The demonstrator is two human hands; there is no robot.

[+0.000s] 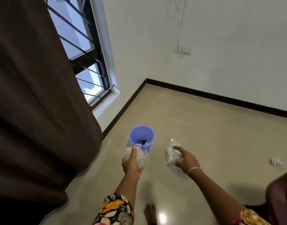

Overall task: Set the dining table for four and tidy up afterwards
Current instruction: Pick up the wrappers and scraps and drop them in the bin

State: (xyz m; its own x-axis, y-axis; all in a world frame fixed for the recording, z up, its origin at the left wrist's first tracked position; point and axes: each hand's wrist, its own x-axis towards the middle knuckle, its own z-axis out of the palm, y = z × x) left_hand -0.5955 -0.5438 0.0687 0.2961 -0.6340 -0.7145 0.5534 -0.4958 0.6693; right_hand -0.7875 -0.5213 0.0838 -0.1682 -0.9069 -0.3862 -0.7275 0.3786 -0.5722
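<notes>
A small blue plastic bin (136, 133) stands on the floor near the wall, with a few dark scraps at its bottom. My left hand (131, 163) grips a crumpled clear plastic wrapper (142, 158) just in front of the bin's near rim. My right hand (186, 159) holds a second crumpled clear plastic wrapper (171, 155) to the right of the bin, with the index finger stretched out over it.
A brown curtain (34, 95) hangs at the left beside a barred window (84, 51). A crumpled white paper scrap (276, 161) lies on the beige tiled floor (204, 124) at the right. My bare foot (150, 211) shows below.
</notes>
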